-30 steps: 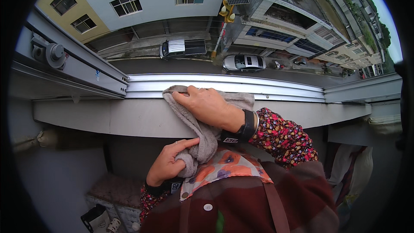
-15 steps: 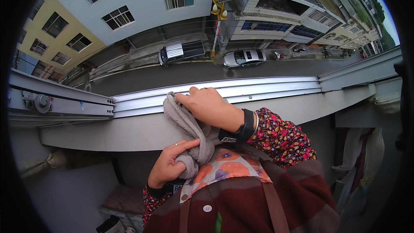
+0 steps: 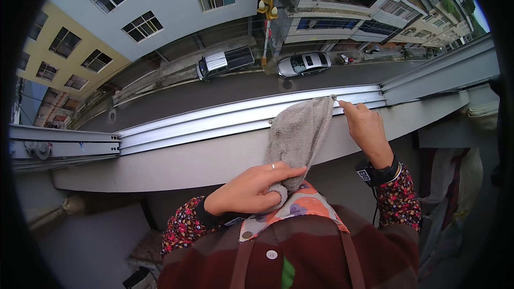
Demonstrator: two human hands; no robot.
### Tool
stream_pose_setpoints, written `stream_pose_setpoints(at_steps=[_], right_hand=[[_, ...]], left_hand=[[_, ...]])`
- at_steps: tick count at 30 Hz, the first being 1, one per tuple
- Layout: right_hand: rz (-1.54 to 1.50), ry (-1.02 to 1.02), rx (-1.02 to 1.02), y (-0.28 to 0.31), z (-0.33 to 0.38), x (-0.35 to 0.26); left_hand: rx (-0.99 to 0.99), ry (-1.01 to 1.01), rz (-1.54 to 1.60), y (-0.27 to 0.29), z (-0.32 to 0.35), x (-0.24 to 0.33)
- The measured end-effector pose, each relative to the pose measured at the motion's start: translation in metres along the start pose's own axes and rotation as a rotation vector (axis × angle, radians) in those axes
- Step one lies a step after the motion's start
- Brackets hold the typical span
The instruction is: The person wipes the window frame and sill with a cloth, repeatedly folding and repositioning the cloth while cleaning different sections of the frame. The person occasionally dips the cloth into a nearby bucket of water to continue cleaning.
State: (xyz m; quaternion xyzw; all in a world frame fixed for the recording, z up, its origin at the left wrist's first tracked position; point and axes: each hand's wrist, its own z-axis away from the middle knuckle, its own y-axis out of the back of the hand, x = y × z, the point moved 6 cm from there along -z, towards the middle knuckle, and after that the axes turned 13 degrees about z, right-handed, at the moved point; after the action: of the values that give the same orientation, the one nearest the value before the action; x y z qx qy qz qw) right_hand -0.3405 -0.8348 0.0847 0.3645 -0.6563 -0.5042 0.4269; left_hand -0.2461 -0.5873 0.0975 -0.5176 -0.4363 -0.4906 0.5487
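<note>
A grey towelling cloth (image 3: pixel 297 134) stretches from my left hand up over the white sill to the metal window track (image 3: pixel 214 116). My left hand (image 3: pixel 251 188) is closed round its lower end, index finger laid along the fabric. My right hand (image 3: pixel 367 131) is closed at the right part of the track, thumb and index finger by the cloth's far corner. Something small and pale shows at those fingertips; I cannot make out what it is.
The white sill (image 3: pixel 160 173) runs along the open window. Sliding frames stand at the left (image 3: pixel 64 144) and right (image 3: pixel 439 67). Far below are a street with a pickup truck (image 3: pixel 226 62) and a silver car (image 3: pixel 303 64). Cloth hangings (image 3: pixel 455 187) hang at the right.
My right hand has moved right along the track, and the cloth now spreads wider between the hands. My left hand has shifted right with its end. The view has turned slightly.
</note>
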Motion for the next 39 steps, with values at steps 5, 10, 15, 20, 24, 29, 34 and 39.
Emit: stream_pose_setpoints(at_steps=[5,10,15,20,24,29,34,39], right_hand=[[-0.115,-0.054,0.126,-0.008,0.008,0.017],[-0.211,0.006,0.051,-0.021,-0.014,0.002],[-0.18,0.127,0.043,-0.016,-0.034,-0.012],[-0.271,0.142,0.006,-0.016,-0.042,-0.023],[-0.298,0.116,-0.039,-0.015,-0.048,-0.035],[-0.491,0.22,-0.062,-0.003,-0.065,-0.081],[-0.474,0.319,-0.066,0.02,-0.081,-0.131],[-0.456,0.383,-0.02,0.062,-0.088,-0.157]], left_hand=[[0.028,-0.03,0.029,-0.007,-0.029,-0.006],[0.096,0.033,0.056,0.0,-0.017,-0.014],[0.206,0.037,0.141,0.011,0.005,-0.021],[0.226,0.045,0.195,0.018,0.025,-0.022],[0.263,0.015,0.173,0.023,0.042,-0.019],[0.27,0.032,0.171,0.026,0.065,-0.018],[0.378,-0.001,0.206,0.023,0.089,0.0],[0.493,-0.019,0.276,0.0,0.107,0.021]])
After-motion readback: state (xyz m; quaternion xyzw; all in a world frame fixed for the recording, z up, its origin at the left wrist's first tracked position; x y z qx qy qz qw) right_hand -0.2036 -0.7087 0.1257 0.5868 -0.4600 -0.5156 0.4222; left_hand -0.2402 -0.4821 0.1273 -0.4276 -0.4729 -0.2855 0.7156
